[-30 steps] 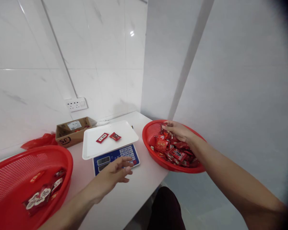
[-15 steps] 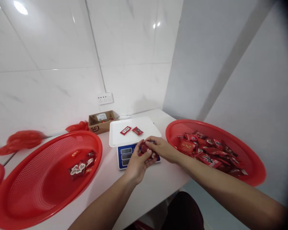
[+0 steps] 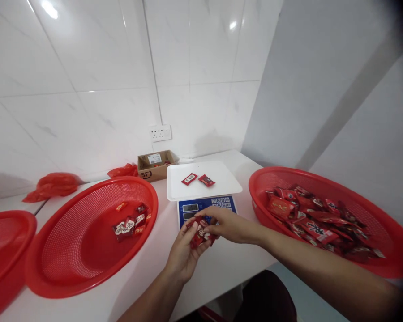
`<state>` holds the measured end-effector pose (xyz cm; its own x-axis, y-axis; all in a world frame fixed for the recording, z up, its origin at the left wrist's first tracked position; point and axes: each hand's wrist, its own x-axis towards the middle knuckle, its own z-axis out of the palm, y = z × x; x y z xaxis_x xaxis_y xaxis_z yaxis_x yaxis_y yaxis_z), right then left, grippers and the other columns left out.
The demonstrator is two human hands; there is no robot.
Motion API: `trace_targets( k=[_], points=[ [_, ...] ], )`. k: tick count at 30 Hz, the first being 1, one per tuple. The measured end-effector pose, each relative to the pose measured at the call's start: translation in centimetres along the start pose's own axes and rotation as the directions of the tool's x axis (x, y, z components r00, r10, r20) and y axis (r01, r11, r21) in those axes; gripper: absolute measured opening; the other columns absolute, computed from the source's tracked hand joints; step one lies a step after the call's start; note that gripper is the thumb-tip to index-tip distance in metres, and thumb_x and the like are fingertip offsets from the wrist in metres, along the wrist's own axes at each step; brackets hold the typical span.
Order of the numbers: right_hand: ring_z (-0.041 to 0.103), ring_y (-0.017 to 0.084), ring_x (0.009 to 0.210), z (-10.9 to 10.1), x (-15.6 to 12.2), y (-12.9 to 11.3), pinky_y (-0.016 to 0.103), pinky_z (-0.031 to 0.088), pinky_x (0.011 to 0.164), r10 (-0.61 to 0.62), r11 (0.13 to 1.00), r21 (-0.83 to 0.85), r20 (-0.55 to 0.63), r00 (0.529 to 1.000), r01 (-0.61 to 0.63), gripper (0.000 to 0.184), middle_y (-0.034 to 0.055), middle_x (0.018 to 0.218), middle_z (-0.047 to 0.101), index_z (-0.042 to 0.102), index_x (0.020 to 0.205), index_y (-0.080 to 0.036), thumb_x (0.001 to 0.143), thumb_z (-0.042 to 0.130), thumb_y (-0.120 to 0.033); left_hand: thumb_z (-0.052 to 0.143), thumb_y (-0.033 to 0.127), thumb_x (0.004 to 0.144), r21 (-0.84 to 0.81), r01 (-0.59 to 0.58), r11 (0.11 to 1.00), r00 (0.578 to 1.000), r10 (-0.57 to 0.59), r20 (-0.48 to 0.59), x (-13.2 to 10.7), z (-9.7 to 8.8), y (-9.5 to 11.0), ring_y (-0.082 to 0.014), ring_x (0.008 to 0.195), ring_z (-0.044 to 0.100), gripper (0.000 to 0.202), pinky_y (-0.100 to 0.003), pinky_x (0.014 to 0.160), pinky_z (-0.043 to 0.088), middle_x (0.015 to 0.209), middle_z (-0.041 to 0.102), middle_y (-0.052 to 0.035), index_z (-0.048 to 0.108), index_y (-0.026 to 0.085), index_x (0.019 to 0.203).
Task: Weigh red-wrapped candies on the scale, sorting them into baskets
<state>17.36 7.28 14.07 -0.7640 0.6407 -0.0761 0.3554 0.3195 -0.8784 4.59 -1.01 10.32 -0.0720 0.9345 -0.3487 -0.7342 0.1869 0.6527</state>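
Note:
Between both hands, in front of the scale, is a red packet (image 3: 199, 234) with white lettering. My left hand (image 3: 184, 251) is closed round its left and lower side, with the thumb on top. The fingers of my right hand (image 3: 223, 222) are bent and pinch its right edge. Fingers hide part of the packet. Behind them stands a digital scale with a blue keypad panel (image 3: 224, 202) and a white weighing tray (image 3: 218, 190). Two small red wrapped packets, a left one (image 3: 189, 179) and a right one (image 3: 207, 180), lie on that tray.
At right, a red basket (image 3: 265, 172) holds many red packets (image 3: 317, 219). A second red basket (image 3: 97, 190) at left has several packets (image 3: 125, 227) inside. Another red basket (image 3: 6, 219) is at the far left. A cardboard box (image 3: 156, 172) and red plastic bags (image 3: 55, 185) line the wall.
The view has swung left, so everything sits further right. Both hands have come down a little from the keypad with the packet, and more of its printed face shows.

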Motion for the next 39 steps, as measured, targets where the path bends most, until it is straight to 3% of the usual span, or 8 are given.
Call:
trace_targets(
  k=[11, 16, 20, 22, 24, 27, 33, 39],
  points=[
    [0.061, 0.013, 0.064, -2.0, 2.6, 0.4, 0.026, 0.050, 0.058, 0.117, 0.973, 0.195, 0.063, 0.991, -0.127, 0.038, -0.0015, 0.071, 0.064, 0.058, 0.104, -0.018, 0.066, 0.064, -0.020, 0.054, 0.021, 0.085, -0.131, -0.054, 0.990, 0.996, 0.043, -0.082, 0.8, -1.1, 1.3, -0.0124, 0.074, 0.067, 0.010, -0.025, 0.068, 0.055, 0.088, 0.069, -0.0034, 0.057, 0.017, 0.093],
    [0.062, 0.018, 0.086, -4.6, 5.0, -0.5, 0.035, 0.050, 0.077, 0.135, 0.937, 0.345, -0.216, 0.967, -0.054, 0.043, 0.0068, 0.098, 0.066, 0.050, 0.116, -0.020, 0.075, 0.060, -0.027, 0.054, 0.021, 0.084, -0.110, -0.052, 0.993, 0.994, 0.041, -0.100, 0.7, -1.2, 2.0, -0.0136, 0.070, 0.067, 0.010, -0.023, 0.066, 0.055, 0.081, 0.069, -0.0049, 0.057, 0.015, 0.092],
    [0.052, 0.021, 0.109, -5.3, 5.1, -0.1, 0.041, 0.036, 0.098, 0.068, 0.997, 0.065, -0.416, 0.907, -0.045, 0.049, 0.0094, 0.118, 0.058, 0.049, 0.120, -0.020, 0.073, 0.061, -0.022, 0.057, 0.022, 0.083, -0.088, -0.025, 0.996, 0.996, 0.017, -0.087, 0.3, -1.2, 1.8, -0.0144, 0.070, 0.067, 0.013, -0.024, 0.064, 0.055, 0.084, 0.068, -0.0060, 0.057, 0.015, 0.094],
    [0.054, 0.021, 0.106, -4.3, 3.9, 0.4, 0.041, 0.038, 0.096, 0.021, 1.000, 0.020, -0.324, 0.946, -0.015, 0.043, 0.0079, 0.116, 0.059, 0.054, 0.116, -0.020, 0.074, 0.059, -0.025, 0.060, 0.024, 0.080, -0.044, 0.004, 0.999, 0.998, -0.007, -0.061, 0.0, -1.2, 1.5, -0.0156, 0.070, 0.067, 0.017, -0.025, 0.062, 0.054, 0.083, 0.068, -0.0062, 0.056, 0.016, 0.094],
    [0.058, 0.020, 0.097, -2.7, 2.2, 0.9, 0.039, 0.046, 0.085, 0.027, 0.993, 0.121, -0.101, 0.995, -0.014, 0.038, 0.0059, 0.108, 0.063, 0.056, 0.114, -0.021, 0.076, 0.057, -0.030, 0.063, 0.028, 0.077, 0.039, 0.050, 0.998, 0.999, -0.049, -0.009, -0.3, -1.2, 0.9, -0.0164, 0.069, 0.067, 0.022, -0.025, 0.059, 0.053, 0.081, 0.068, -0.0062, 0.056, 0.016, 0.095],
    [0.060, 0.018, 0.089, 0.0, -0.6, 1.6, 0.035, 0.048, 0.078, 0.013, 0.971, 0.236, 0.060, 0.998, -0.027, 0.031, 0.0032, 0.098, 0.067, 0.062, 0.105, -0.022, 0.077, 0.056, -0.034, 0.064, 0.034, 0.075, 0.157, 0.093, 0.983, 0.991, -0.106, 0.080, -0.6, -1.2, -0.4, -0.0157, 0.065, 0.065, 0.029, -0.025, 0.057, 0.052, 0.081, 0.067, -0.0059, 0.057, 0.017, 0.097],
    [0.058, 0.014, 0.070, 1.6, -3.1, 4.0, 0.030, 0.047, 0.066, 0.144, 0.896, 0.436, -0.102, 0.984, -0.086, 0.026, 0.0016, 0.078, 0.065, 0.063, 0.089, -0.017, 0.073, 0.061, -0.036, 0.060, 0.038, 0.078, 0.211, 0.147, 0.966, 0.978, -0.174, 0.118, -0.6, -1.0, -2.1, -0.0131, 0.062, 0.063, 0.030, -0.024, 0.056, 0.051, 0.081, 0.066, -0.0043, 0.056, 0.018, 0.100],
    [0.060, 0.015, 0.083, -2.2, -0.6, 4.7, 0.034, 0.047, 0.081, 0.229, 0.814, 0.579, -0.395, 0.890, 0.047, 0.036, 0.0036, 0.089, 0.064, 0.060, 0.092, -0.018, 0.068, 0.066, -0.045, 0.063, 0.030, 0.077, 0.140, 0.185, 0.973, 0.982, -0.187, 0.004, -0.1, -0.3, -1.2, -0.0138, 0.064, 0.065, 0.020, -0.023, 0.058, 0.052, 0.076, 0.067, -0.0042, 0.055, 0.017, 0.090]
  ],
)
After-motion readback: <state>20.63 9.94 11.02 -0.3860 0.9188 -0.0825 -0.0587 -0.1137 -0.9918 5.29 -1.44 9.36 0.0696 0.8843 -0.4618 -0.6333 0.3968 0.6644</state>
